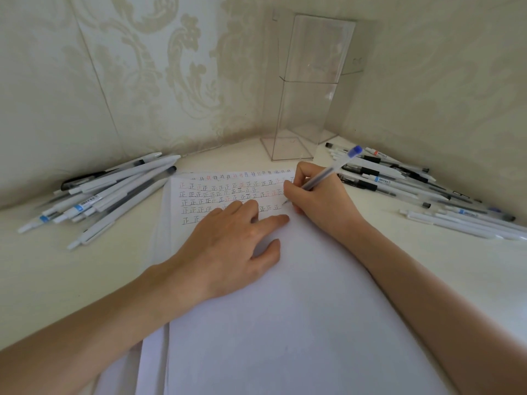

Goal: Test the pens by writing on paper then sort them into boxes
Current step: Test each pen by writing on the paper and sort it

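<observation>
Gripping a clear pen (325, 175) with a blue cap on its back end, the right hand (319, 201) has its fingers curled round the barrel low down, near the writing end. The pen slants up and away to the right, and its tip comes down on the paper (285, 309) just right of the last mark in the fourth row of writing. The left hand (228, 240) lies flat on the same sheet, fingers straight and slightly spread, holding nothing; it covers part of the lower rows. Small characters in dark and red ink fill the top of the sheet in neat lines, and the rest of the page below the hands is blank white. More sheets show under its left edge.

One pile of pens (108, 192), mostly white-barrelled with some dark ones, lies on the table (71, 280) to the left of the paper, close to the wall (142, 67). A second pile (399, 178) fans out on the right, just beyond the writing hand. In the corner behind the paper a tall clear box (302, 89) stands upright, with another clear box (350, 64) partly hidden behind it to the right
</observation>
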Tool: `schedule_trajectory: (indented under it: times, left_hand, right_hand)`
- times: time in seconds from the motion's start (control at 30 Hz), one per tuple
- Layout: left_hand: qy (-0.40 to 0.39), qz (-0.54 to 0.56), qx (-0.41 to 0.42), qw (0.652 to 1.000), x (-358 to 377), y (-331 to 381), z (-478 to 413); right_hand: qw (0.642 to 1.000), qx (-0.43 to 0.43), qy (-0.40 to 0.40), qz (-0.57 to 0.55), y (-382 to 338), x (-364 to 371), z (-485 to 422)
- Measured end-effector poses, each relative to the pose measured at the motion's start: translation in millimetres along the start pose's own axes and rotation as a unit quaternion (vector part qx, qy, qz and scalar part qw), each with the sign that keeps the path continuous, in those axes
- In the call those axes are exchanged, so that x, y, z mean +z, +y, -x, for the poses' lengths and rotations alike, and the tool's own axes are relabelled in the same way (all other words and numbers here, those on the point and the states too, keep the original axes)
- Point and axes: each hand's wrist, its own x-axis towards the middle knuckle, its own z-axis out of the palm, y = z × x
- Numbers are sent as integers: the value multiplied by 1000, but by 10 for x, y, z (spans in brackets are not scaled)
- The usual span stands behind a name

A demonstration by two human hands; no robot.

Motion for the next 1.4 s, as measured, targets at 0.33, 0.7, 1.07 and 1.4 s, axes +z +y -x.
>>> schedule_trajectory:
  times: [0.33, 0.7, 1.07, 1.4]
  left_hand:
    - [7, 12, 11, 1000, 12, -16, -6]
    - [61, 217, -19, 974, -5, -73, 6]
    - [136, 220, 5, 966, -35, -32, 13]
    - [136, 231, -7, 963, -139, -25, 15]
  right_hand:
    - [1000, 9, -2, 18, -23, 11, 11]
    - [971, -6, -14, -238, -176, -50, 75]
    - [940, 39, -76, -329, -202, -16, 107]
    - [944, 16, -135, -300, -270, 1, 200]
